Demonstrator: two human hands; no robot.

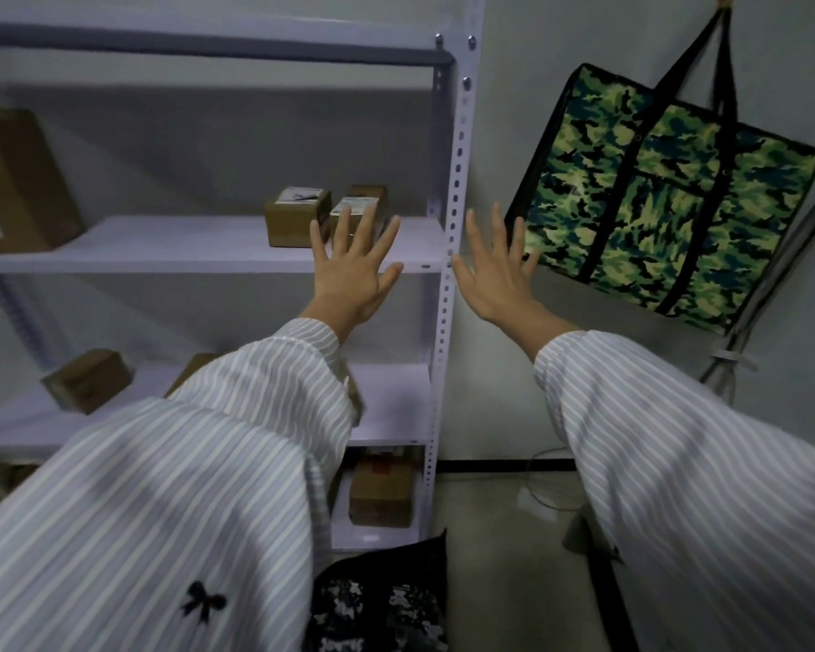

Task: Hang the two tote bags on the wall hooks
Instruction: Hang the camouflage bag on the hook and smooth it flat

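A green camouflage tote bag (664, 200) hangs tilted on the wall at the right, its black straps running up to a hook (724, 3) at the top edge. A second, dark grey camouflage tote bag (387, 604) lies low at the bottom centre, partly hidden by my left sleeve. My left hand (354, 270) is raised in front of the shelf with fingers spread and nothing in it. My right hand (495, 275) is raised beside it, also spread and empty, just left of the green bag's lower corner.
A white metal shelf unit (452, 218) fills the left side, with cardboard boxes (297, 216) on its levels. Cables (782, 275) run down the wall at the far right. A white cord lies on the floor (504, 557) by the wall.
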